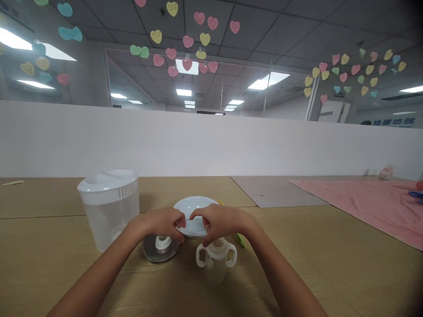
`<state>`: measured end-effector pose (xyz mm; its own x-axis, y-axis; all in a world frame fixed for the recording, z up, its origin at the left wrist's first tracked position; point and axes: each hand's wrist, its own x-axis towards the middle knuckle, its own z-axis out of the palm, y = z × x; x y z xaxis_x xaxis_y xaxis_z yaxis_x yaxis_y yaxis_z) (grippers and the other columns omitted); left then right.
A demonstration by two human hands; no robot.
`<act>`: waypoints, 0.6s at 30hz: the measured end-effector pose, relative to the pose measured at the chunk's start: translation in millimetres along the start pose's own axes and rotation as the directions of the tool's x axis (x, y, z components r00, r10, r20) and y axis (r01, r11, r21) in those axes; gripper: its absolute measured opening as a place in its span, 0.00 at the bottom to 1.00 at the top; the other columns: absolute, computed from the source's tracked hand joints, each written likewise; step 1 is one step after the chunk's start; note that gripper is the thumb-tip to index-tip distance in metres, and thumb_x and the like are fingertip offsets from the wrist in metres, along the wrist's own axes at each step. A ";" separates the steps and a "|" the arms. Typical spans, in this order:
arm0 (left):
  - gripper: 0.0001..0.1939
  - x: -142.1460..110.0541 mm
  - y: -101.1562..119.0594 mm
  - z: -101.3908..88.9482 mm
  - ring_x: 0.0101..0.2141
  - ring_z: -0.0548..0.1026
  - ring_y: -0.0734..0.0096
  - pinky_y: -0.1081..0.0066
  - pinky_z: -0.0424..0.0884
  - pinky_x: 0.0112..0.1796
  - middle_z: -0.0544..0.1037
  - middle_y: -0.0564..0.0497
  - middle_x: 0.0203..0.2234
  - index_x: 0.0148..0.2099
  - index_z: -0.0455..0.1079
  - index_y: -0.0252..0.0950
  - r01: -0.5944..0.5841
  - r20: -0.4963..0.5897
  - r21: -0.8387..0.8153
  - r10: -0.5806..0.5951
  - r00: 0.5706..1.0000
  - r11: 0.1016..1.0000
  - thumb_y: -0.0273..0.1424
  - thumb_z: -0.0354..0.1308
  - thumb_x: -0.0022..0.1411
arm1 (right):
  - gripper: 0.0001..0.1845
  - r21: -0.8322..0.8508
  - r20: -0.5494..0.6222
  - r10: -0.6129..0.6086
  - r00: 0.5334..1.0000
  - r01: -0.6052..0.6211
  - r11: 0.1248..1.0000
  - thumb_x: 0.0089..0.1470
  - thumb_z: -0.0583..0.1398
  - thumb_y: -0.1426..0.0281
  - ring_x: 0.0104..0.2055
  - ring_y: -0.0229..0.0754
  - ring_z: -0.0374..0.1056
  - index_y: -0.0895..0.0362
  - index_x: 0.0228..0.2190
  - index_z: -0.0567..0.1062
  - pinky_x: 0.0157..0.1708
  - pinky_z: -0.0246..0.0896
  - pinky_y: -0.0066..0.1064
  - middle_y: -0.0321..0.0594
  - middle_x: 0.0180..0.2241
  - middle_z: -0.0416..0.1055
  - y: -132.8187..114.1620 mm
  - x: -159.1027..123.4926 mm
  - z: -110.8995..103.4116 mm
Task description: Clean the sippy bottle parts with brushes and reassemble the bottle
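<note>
My left hand [167, 222] hovers above a round metal dish [155, 254], its fingers bent and the thumb apart from them. A white ring-shaped cap [163, 242] lies on that dish just beneath it. My right hand [222, 220] is over the mouth of a translucent baby bottle [216, 266] with two side handles, index finger and thumb spread. Nothing shows in either hand. Whether the right thumb touches the bottle, I cannot tell. Behind both hands sits a white bowl [194, 202], partly covered by them.
At left stands a clear plastic bucket [112, 215] with a white lid. A green and yellow stick-like tool [240, 240] is half hidden behind my right hand. A pink cloth [366, 202] covers the right side. A low white partition [211, 143] borders the table's back.
</note>
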<state>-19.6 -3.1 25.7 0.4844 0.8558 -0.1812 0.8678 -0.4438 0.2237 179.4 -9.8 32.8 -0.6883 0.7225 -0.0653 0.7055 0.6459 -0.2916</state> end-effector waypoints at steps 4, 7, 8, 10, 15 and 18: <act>0.14 13.4 -17.5 7.7 0.29 0.73 0.62 0.72 0.62 0.25 0.77 0.45 0.30 0.34 0.72 0.36 0.140 -0.059 0.185 -0.131 0.990 0.973 0.37 0.56 0.45 | 0.37 -0.019 -0.002 0.015 1.000 -0.015 1.000 0.33 0.66 0.61 0.27 0.38 0.63 0.51 0.49 0.67 0.22 0.52 0.26 0.34 0.28 0.68 -2.9 -2.6 -1.7; 0.11 23.4 -30.8 13.0 0.30 0.74 0.62 0.72 0.64 0.26 0.78 0.46 0.30 0.33 0.73 0.37 0.135 -0.043 0.226 -0.128 0.991 0.965 0.34 0.55 0.47 | 0.37 -0.012 0.008 0.038 0.999 -0.038 0.999 0.34 0.66 0.62 0.28 0.38 0.64 0.51 0.50 0.66 0.22 0.51 0.26 0.34 0.29 0.69 -3.8 -3.6 -3.1; 0.11 27.0 -35.4 14.9 0.31 0.75 0.62 0.72 0.65 0.27 0.79 0.47 0.31 0.34 0.73 0.38 0.147 -0.038 0.227 -0.142 0.989 0.963 0.34 0.55 0.47 | 0.37 -0.020 0.015 0.040 0.999 -0.040 0.999 0.35 0.65 0.63 0.29 0.38 0.65 0.51 0.50 0.66 0.23 0.52 0.25 0.34 0.29 0.69 -3.7 -3.7 -3.6; 0.13 34.8 -45.1 18.9 0.33 0.75 0.62 0.72 0.67 0.29 0.79 0.47 0.33 0.36 0.74 0.39 0.201 -0.031 0.236 -0.199 0.979 0.951 0.32 0.57 0.46 | 0.37 -0.043 0.036 0.046 0.998 -0.044 0.998 0.36 0.65 0.63 0.31 0.39 0.65 0.51 0.51 0.65 0.23 0.52 0.26 0.35 0.31 0.70 -3.2 -3.6 -4.5; 0.20 53.0 -68.2 31.4 0.37 0.75 0.55 0.67 0.70 0.34 0.78 0.41 0.37 0.38 0.74 0.35 0.282 -0.028 0.257 -0.284 0.958 0.924 0.26 0.64 0.37 | 0.37 -0.066 0.061 0.071 0.996 -0.067 0.996 0.37 0.64 0.62 0.33 0.41 0.66 0.50 0.51 0.64 0.24 0.53 0.27 0.36 0.33 0.71 -1.9 -3.6 -5.7; 0.21 57.7 -77.1 39.2 0.36 0.76 0.54 0.67 0.70 0.33 0.79 0.40 0.35 0.37 0.74 0.34 0.260 -0.058 0.246 -0.254 0.965 0.934 0.25 0.64 0.35 | 0.37 -0.062 0.062 0.060 0.996 -0.056 0.997 0.37 0.64 0.60 0.33 0.42 0.66 0.50 0.51 0.64 0.24 0.53 0.27 0.36 0.33 0.71 -1.9 -4.3 -6.0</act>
<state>-54.3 70.1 -39.5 0.2410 0.9544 -0.1760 0.9636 -0.2569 -0.0736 182.0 -12.5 39.4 -0.6538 0.7433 -0.1417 0.7522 0.6181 -0.2282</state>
